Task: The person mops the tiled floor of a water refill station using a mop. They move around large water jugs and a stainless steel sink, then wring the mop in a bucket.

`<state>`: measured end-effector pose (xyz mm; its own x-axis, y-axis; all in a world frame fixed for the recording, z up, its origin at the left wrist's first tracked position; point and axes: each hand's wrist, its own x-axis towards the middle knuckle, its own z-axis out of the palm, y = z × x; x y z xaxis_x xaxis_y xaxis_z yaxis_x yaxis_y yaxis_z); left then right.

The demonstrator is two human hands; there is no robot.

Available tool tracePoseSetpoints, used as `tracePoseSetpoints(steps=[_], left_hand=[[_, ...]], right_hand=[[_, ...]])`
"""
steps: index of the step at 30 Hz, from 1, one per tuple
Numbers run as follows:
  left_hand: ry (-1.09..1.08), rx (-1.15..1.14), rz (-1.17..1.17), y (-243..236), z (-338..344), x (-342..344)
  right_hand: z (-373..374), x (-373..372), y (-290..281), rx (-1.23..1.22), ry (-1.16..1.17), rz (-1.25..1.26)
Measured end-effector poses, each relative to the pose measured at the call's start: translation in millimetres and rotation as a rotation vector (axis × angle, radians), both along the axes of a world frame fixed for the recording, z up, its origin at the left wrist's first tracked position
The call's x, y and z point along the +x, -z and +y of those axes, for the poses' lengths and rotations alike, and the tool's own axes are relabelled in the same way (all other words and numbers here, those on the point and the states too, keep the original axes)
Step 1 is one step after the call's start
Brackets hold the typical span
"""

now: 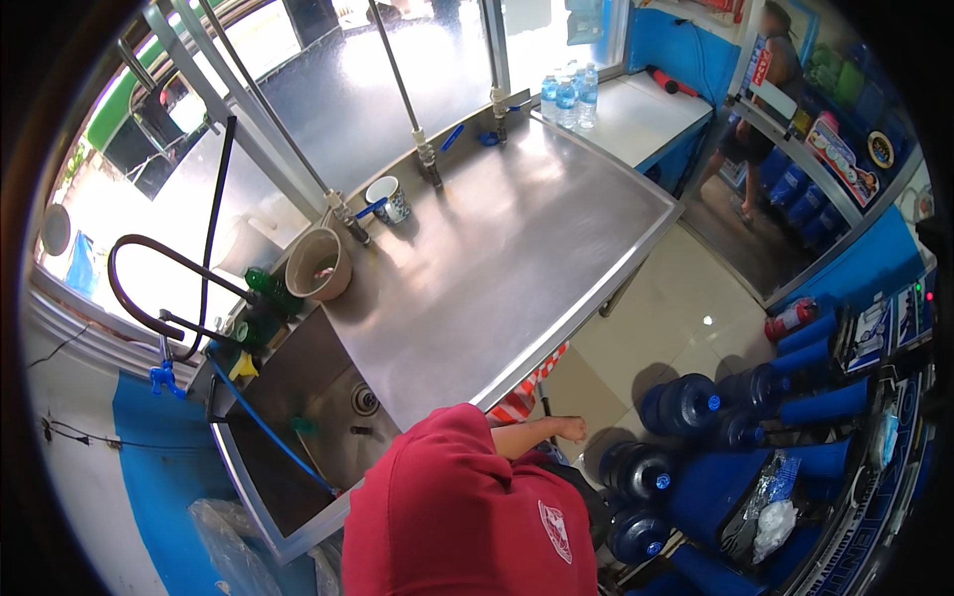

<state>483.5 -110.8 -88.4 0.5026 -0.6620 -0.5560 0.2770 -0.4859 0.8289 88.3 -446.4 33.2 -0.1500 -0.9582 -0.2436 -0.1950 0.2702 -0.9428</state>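
Note:
My left hand [569, 428] reaches out from the red sleeve, past the front edge of the steel counter [497, 268]. Its fingers look curled into a loose fist, and nothing shows sticking out of it. Closest to it are a red-and-white striped cloth [516, 405] hanging under the counter edge and several large blue water jugs [636, 471] on the floor. My right hand is out of sight. Along the counter's back stand a beige bucket [320, 264] and a patterned mug [389, 200], beside taps with blue levers [373, 208].
Left of the counter is a steel sink [288, 502] with a blue hose [260, 418]. Small water bottles [566, 97] stand on a white side table [646, 117]. A fire extinguisher [791, 318] is near the glass door, and a person [760, 119] is visible through the glass.

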Motion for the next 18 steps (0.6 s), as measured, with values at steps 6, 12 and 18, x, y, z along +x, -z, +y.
tracePoseSetpoints(steps=[6,12,18], left_hand=[[0.222,0.368,0.258,18,35,-36],[0.094,0.567,-0.656,14,36,-81],[-0.331,0.247,-0.665,-24,-30,-131]], right_hand=[[22,37,-11,-0.04,-0.186,-0.201],[146,235,-45,0.069,-1.075,-0.735],[196,204,-123,-0.36,-1.696,-0.506]])
